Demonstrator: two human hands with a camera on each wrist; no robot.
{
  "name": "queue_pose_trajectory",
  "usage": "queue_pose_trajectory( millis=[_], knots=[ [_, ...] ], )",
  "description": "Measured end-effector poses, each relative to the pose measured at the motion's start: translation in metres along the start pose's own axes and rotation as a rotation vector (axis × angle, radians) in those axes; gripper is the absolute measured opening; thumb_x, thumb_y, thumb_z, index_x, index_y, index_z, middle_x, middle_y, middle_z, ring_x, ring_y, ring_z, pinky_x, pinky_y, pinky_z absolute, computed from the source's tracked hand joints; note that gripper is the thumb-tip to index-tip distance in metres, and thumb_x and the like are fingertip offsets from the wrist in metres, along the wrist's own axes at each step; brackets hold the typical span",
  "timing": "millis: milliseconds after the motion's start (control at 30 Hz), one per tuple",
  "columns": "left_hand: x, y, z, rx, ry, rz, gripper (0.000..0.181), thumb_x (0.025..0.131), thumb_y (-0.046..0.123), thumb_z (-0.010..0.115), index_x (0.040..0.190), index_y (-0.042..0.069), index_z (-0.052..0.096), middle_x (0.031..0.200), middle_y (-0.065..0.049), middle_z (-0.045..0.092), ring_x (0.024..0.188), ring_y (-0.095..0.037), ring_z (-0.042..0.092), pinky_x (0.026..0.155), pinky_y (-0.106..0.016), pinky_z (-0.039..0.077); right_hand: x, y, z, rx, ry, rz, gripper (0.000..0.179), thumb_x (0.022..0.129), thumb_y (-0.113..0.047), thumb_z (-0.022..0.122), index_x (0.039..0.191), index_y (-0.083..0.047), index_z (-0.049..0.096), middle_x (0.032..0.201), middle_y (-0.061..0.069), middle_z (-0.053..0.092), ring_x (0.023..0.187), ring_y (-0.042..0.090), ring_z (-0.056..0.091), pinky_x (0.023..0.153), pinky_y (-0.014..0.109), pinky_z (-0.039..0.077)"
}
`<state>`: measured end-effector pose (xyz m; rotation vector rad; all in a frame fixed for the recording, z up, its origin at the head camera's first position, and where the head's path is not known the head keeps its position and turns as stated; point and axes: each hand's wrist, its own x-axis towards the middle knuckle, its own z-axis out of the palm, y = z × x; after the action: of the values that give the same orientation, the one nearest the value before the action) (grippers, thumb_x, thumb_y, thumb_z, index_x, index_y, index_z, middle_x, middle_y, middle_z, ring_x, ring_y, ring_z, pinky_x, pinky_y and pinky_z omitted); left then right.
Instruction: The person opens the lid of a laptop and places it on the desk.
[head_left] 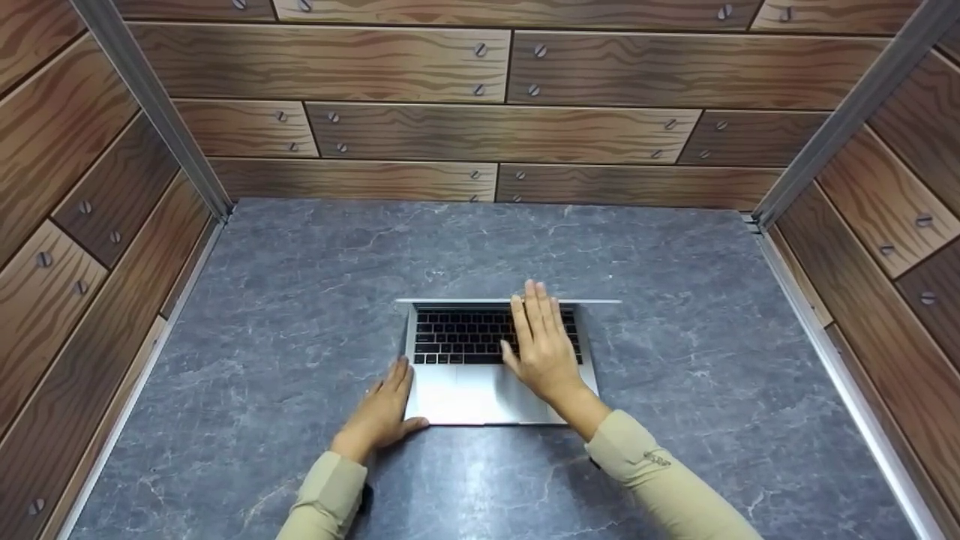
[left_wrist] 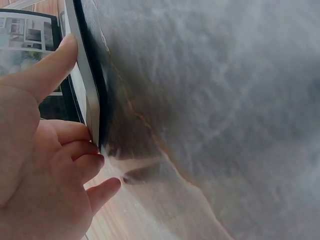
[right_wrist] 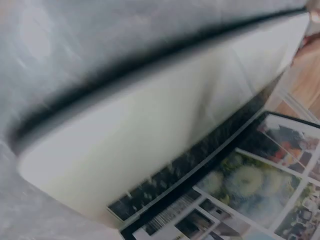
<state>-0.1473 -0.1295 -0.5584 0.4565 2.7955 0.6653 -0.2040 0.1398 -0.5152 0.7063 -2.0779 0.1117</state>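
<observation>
A silver laptop (head_left: pixel 450 394) with black keys lies on the grey marbled table, its lid (head_left: pixel 465 301) raised and seen nearly edge-on in the head view. My left hand (head_left: pixel 381 409) rests at the near left corner, fingers along the left side and thumb at the front edge. In the left wrist view, that corner lies between thumb and fingers. My right hand (head_left: pixel 541 351) is over the keyboard's right part, fingers straight and reaching the lid's top edge. In the right wrist view, the screen (right_wrist: pixel 250 185) shows several pictures; the laptop's base looks blurred there.
The marbled tabletop (head_left: pixel 300 255) surrounds the laptop. Panels with a wood-plank pattern (head_left: pixel 412 135) stand at the back and both sides. Grey metal posts (head_left: pixel 154 97) rise at the back corners, and metal rails edge the table's sides.
</observation>
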Motion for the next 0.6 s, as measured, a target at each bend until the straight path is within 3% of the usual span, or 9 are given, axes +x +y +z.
queue_pose_trajectory(
  millis=[133, 367, 600],
  knots=[
    [0.0, 0.0, 0.002, -0.002, -0.011, -0.002, 0.089, 0.086, 0.039, 0.069, 0.147, -0.011, 0.027, 0.158, -0.028, 0.021, 0.149, -0.042, 0.022, 0.118, -0.059, 0.028, 0.01, 0.005, -0.001, 0.01, -0.044, 0.03, 0.076, 0.075, -0.028, 0.075, 0.134, 0.011, 0.046, 0.142, 0.034, 0.045, 0.154, 0.03, 0.005, 0.129, 0.037, 0.004],
    [0.0, 0.001, 0.001, -0.016, -0.027, -0.039, 0.089, 0.086, 0.038, 0.069, 0.147, -0.01, 0.027, 0.159, -0.026, 0.02, 0.149, -0.04, 0.021, 0.12, -0.058, 0.026, 0.018, 0.007, -0.001, 0.026, -0.071, 0.034, 0.079, 0.075, -0.03, 0.076, 0.136, 0.01, 0.045, 0.14, 0.036, 0.045, 0.153, 0.032, 0.006, 0.128, 0.037, 0.003],
    [-0.001, 0.002, -0.001, -0.027, -0.02, -0.027, 0.088, 0.085, 0.037, 0.069, 0.147, -0.011, 0.028, 0.158, -0.027, 0.021, 0.149, -0.041, 0.021, 0.119, -0.059, 0.026, 0.026, 0.01, 0.0, 0.035, -0.101, 0.068, 0.082, 0.076, -0.034, 0.075, 0.139, 0.007, 0.044, 0.144, 0.032, 0.043, 0.138, 0.045, 0.038, 0.128, 0.038, 0.001]
  ],
)
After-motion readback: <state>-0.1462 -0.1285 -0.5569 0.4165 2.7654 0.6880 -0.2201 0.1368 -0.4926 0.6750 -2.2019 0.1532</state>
